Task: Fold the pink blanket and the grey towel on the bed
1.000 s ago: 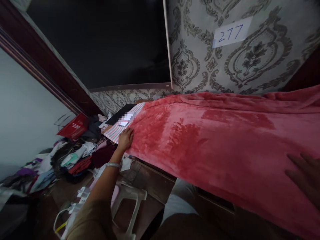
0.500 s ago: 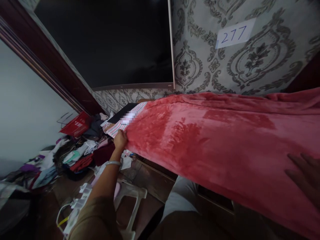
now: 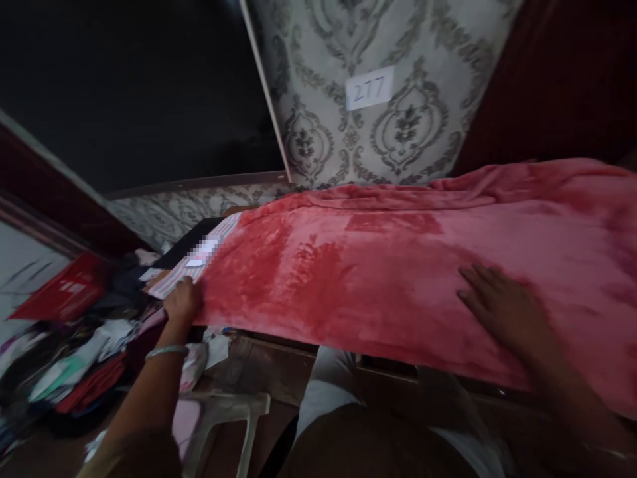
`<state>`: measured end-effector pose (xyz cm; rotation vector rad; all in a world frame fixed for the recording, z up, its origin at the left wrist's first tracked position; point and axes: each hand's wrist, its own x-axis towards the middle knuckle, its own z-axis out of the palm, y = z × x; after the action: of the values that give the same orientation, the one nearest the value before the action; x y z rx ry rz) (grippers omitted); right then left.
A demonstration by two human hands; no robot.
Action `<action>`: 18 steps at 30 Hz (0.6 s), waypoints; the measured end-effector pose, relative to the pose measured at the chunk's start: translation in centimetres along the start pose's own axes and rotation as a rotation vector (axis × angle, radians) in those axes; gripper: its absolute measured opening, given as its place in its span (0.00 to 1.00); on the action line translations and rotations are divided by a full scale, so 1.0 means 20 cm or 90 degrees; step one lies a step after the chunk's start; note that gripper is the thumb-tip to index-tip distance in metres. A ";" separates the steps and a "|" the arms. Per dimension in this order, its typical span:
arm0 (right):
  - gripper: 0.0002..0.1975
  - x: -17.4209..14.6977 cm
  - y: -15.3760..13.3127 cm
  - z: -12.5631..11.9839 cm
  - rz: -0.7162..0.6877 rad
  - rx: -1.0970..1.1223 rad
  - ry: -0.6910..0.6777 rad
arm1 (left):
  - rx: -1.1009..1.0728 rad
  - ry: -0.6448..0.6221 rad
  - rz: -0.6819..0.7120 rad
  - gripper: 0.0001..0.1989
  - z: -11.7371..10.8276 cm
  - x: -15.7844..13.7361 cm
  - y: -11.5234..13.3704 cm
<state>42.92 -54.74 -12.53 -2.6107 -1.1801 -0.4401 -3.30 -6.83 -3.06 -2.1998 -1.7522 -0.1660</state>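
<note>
A plush pink-red blanket (image 3: pixel 378 285) lies spread over a long surface against the wall, its front edge hanging forward. At its left end, my left hand (image 3: pixel 183 300) is closed on the near corner, next to a striped cloth (image 3: pixel 172 279) with a blurred-out patch on it. My right hand (image 3: pixel 507 305) rests flat on top of the blanket, fingers stretched out. Folds bunch along the blanket's back edge. Exactly which layers the left fingers pinch is hidden.
A dark television screen (image 3: pixel 139 93) hangs above at the left. A paper marked 277 (image 3: pixel 371 87) is on the patterned wall. Piled clothes (image 3: pixel 84 365) and a red basket (image 3: pixel 64 289) lie at the left. A pale plastic stool (image 3: pixel 223 408) stands below, beside my legs.
The view has swung to the right, so more of the blanket shows. My right hand has come further into view, lying on the blanket. My left hand stays at the corner.
</note>
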 end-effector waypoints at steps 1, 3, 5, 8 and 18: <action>0.32 0.01 -0.02 -0.02 0.013 -0.001 -0.004 | -0.008 0.057 0.034 0.19 -0.02 0.01 0.03; 0.31 0.01 -0.05 -0.05 0.027 0.004 -0.009 | -0.049 0.150 0.126 0.19 -0.05 0.01 0.11; 0.31 0.01 -0.05 -0.07 0.032 0.008 -0.008 | -0.114 0.179 0.189 0.17 -0.07 -0.05 0.19; 0.30 0.00 -0.05 -0.07 0.029 0.012 -0.007 | -0.198 0.169 0.202 0.14 -0.04 -0.20 0.23; 0.30 0.00 -0.01 -0.02 0.014 0.049 0.013 | -0.194 0.268 0.479 0.27 0.23 -0.60 0.07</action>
<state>42.61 -54.82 -12.13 -2.5454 -1.1367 -0.4073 -5.22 -16.74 -11.01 -2.6223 -0.6498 -0.6805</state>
